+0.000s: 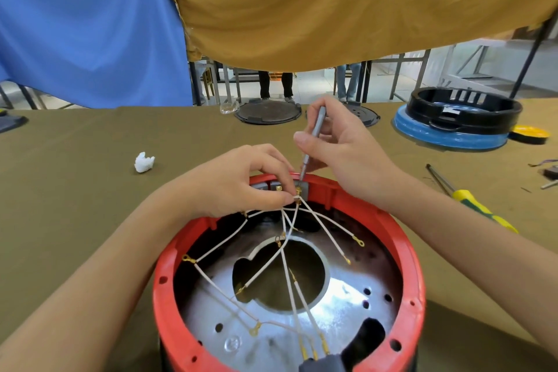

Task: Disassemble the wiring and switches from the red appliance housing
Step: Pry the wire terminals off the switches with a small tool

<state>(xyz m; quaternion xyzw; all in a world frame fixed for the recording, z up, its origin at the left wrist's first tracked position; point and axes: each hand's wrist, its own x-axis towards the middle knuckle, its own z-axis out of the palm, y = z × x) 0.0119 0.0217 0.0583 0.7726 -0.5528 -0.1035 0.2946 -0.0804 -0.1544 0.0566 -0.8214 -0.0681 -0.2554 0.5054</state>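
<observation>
The red appliance housing (401,244) stands open-side up in front of me, with a shiny metal plate inside. Several white wires (320,220) with gold ring terminals fan out from a terminal (299,190) at the far rim. My left hand (241,181) pinches the bundled wire ends right at that terminal. My right hand (341,145) grips a thin grey screwdriver (314,136), whose tip is set down on the terminal. A grey switch part (323,364) sits at the near rim.
A yellow-green screwdriver (480,205) lies to the right. A black ring on a blue base (453,136), a yellow lid (528,133) and two dark round plates (268,113) sit at the table's far side. A white crumpled tissue (144,161) lies to the left.
</observation>
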